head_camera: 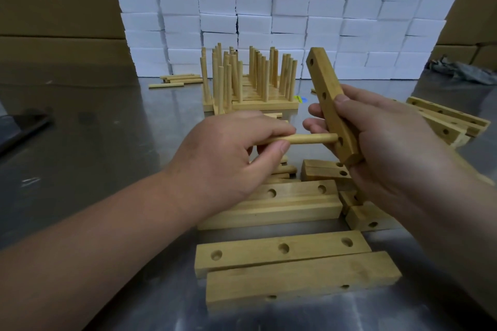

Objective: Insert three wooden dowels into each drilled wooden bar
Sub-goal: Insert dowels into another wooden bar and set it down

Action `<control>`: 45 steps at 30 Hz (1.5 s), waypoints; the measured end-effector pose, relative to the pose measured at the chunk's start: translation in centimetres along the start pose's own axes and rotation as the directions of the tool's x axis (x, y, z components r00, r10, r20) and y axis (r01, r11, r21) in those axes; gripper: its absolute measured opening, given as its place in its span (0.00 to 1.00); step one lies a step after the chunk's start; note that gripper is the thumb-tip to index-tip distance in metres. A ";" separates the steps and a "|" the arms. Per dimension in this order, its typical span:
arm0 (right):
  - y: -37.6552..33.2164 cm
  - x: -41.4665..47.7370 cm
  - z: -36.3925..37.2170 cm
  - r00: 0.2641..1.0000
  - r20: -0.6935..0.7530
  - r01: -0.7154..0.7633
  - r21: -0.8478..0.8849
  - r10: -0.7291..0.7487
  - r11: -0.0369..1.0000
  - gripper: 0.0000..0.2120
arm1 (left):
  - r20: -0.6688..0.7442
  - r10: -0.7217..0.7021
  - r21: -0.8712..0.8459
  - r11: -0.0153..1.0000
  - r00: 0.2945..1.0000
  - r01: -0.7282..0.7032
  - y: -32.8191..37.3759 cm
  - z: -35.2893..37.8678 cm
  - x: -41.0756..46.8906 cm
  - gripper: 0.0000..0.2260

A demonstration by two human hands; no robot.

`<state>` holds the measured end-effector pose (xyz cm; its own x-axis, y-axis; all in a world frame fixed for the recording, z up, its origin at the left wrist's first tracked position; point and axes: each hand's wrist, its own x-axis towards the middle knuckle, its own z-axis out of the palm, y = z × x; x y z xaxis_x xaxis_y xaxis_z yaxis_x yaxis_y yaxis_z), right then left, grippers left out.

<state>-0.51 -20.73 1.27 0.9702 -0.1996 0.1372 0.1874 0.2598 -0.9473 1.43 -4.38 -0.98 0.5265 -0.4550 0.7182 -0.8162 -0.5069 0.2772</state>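
My right hand (384, 142) grips a drilled wooden bar (326, 88) and holds it tilted upright above the table, with its three holes facing left. My left hand (231, 153) pinches a wooden dowel (304, 139) that lies level, its tip right at the bar's lowest hole. Behind my hands stand finished bars (250, 101) packed with several upright dowels. Loose drilled bars (277, 248) lie on the steel table below my hands.
More drilled bars (446, 121) are piled at the right. Loose dowels (177, 79) lie at the back left. A wall of white foam blocks (269, 8) rises behind, with cardboard boxes (53, 8) on the left and right. A dark object (24, 126) lies at the left edge.
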 end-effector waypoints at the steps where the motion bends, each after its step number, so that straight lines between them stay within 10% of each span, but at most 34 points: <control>1: 0.0 0.0 0.0 1.000 0.001 -0.001 -0.005 0.001 1.000 0.07 | -0.005 0.009 0.001 1.000 1.000 -0.009 0.0 0.0 0.0 0.09; 11: 0.0 -0.2 0.1 0.999 -0.034 0.040 -0.019 -0.040 0.999 0.09 | 0.041 0.171 0.066 0.983 0.984 -0.173 0.4 -0.3 0.0 0.12; 16: 0.1 -0.2 0.1 0.998 -0.028 0.048 -0.053 -0.049 0.997 0.09 | 0.057 -0.123 -0.255 0.958 0.991 0.133 1.0 -0.1 -0.2 0.12; 20: 0.1 -0.1 0.1 0.999 -0.042 0.030 -0.023 -0.031 0.999 0.07 | 0.084 -0.370 -0.659 0.676 0.925 0.330 1.0 0.0 0.4 0.10; 24: 0.0 -0.1 0.0 0.997 -0.079 0.010 0.083 -0.003 0.996 0.07 | 0.127 -0.567 -0.945 0.181 0.814 0.274 0.3 0.1 1.4 0.03; 26: -0.1 0.0 0.0 0.996 -0.092 0.010 0.117 0.001 0.993 0.09 | 0.131 -0.600 -0.960 0.122 0.789 0.252 -0.3 0.0 1.7 0.03; 29: -0.1 -0.1 0.0 0.996 -0.089 0.020 0.107 -0.011 0.994 0.07 | 0.188 -0.567 -0.923 0.176 0.802 0.341 -0.2 0.0 1.5 0.05; 37: 0.2 -0.2 0.2 0.997 -0.022 0.074 0.028 -0.074 0.997 0.12 | 0.180 -0.314 -0.517 0.776 0.932 0.361 1.0 0.0 0.7 0.11; 45: 0.5 0.0 0.0 0.996 -0.007 0.094 -0.029 -0.094 0.995 0.14 | 0.183 -0.229 -0.257 0.928 0.956 0.272 1.4 -0.1 0.7 0.15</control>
<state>-0.41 -20.64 0.81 0.9472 -0.2299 0.2236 0.2731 0.2123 -0.9383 0.59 -5.33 -0.05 0.7341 -0.4527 0.5061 -0.6751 -0.4060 0.6160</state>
